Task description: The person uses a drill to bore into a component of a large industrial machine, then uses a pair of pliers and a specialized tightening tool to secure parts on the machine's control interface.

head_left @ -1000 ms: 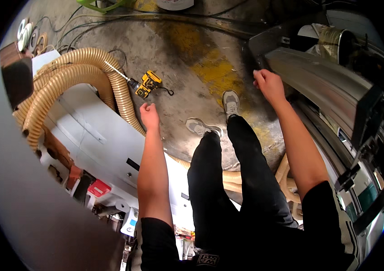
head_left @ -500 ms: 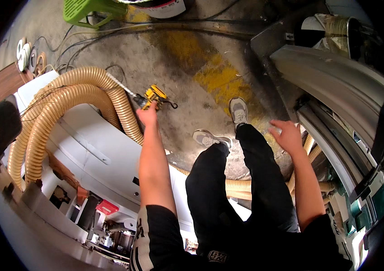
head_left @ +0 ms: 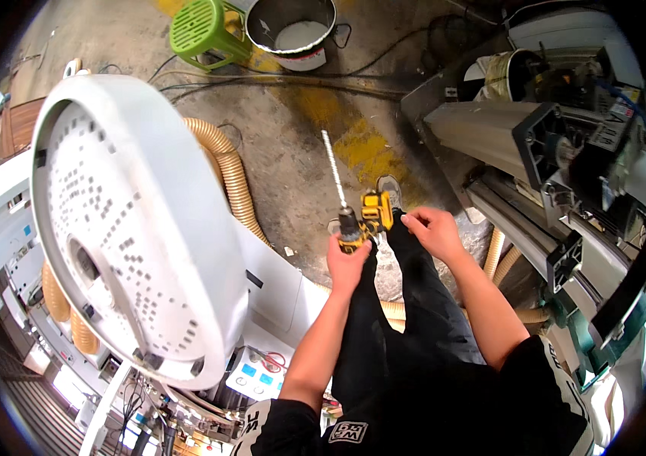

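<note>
Drill (head_left: 375, 211) held in left hand (head_left: 347, 264), grip partly hidden; right hand (head_left: 435, 232) beside, half-curled, hold unclear.

The place is a workshop or factory floor, as its equipment shows. Underfoot is stained concrete (head_left: 285, 137) with a broad band of worn yellow paint (head_left: 368, 156). Dark cables (head_left: 361, 80) trail across it, and thick, tan ribbed hoses (head_left: 235, 182) curve behind a large white housing (head_left: 156, 228), its rounded face dotted with small dark marks. On the right stands a metal machine (head_left: 482, 129) with long rails and exposed fittings. A yellow-and-black cordless drill (head_left: 375, 207) carries a long bit. Farther off, 1 green plastic stool (head_left: 194, 30) and 1 open bucket (head_left: 308, 61) stand side by side.
</note>
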`<state>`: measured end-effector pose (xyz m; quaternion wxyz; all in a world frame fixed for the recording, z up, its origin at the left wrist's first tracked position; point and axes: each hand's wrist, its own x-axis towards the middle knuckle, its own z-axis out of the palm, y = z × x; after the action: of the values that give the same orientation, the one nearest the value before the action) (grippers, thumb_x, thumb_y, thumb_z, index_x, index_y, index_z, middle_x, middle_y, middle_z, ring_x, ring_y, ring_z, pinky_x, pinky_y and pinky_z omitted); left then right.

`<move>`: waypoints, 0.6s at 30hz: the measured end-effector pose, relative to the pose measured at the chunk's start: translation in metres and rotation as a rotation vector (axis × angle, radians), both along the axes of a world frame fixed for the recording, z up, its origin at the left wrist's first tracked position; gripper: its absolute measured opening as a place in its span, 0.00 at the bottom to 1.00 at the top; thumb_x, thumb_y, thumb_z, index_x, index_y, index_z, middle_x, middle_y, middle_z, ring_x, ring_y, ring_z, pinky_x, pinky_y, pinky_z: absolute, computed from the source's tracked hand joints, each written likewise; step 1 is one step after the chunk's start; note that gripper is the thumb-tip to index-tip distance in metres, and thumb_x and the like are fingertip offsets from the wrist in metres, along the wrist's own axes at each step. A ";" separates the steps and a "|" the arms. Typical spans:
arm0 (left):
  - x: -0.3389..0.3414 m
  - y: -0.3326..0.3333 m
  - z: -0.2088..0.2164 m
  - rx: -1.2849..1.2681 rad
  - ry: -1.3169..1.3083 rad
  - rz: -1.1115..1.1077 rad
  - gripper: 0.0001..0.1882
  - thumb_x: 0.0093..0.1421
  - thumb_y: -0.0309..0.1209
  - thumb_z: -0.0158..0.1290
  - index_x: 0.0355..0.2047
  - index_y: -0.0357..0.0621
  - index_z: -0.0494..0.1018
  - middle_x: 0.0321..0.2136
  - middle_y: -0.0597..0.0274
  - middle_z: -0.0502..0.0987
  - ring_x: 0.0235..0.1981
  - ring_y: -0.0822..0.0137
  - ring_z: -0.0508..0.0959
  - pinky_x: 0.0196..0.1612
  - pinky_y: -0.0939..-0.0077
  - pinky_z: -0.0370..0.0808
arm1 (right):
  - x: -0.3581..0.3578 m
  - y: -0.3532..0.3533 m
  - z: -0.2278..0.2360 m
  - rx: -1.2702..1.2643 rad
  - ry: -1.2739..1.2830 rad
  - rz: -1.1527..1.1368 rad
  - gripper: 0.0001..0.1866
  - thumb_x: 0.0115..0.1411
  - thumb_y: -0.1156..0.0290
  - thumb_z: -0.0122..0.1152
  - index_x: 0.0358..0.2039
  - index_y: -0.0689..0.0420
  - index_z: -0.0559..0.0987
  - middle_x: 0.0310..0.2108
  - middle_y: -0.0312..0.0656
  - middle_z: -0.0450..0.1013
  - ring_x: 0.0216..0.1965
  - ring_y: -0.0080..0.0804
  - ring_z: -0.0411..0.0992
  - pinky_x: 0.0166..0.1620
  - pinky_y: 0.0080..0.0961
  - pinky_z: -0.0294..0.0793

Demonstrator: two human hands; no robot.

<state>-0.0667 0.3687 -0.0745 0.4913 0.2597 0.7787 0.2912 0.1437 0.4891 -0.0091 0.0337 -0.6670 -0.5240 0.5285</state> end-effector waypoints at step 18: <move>-0.018 -0.073 0.277 0.209 0.371 -0.237 0.33 0.48 0.37 0.72 0.52 0.42 0.72 0.41 0.53 0.79 0.42 0.50 0.81 0.46 0.60 0.78 | -0.071 0.060 0.216 0.176 0.548 -0.153 0.14 0.61 0.65 0.72 0.42 0.63 0.86 0.34 0.35 0.81 0.35 0.19 0.74 0.41 0.19 0.74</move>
<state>-0.0843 0.2953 0.2028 0.3412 0.4475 0.7854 0.2577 0.0730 0.5494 0.2069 0.2713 -0.5316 -0.4873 0.6374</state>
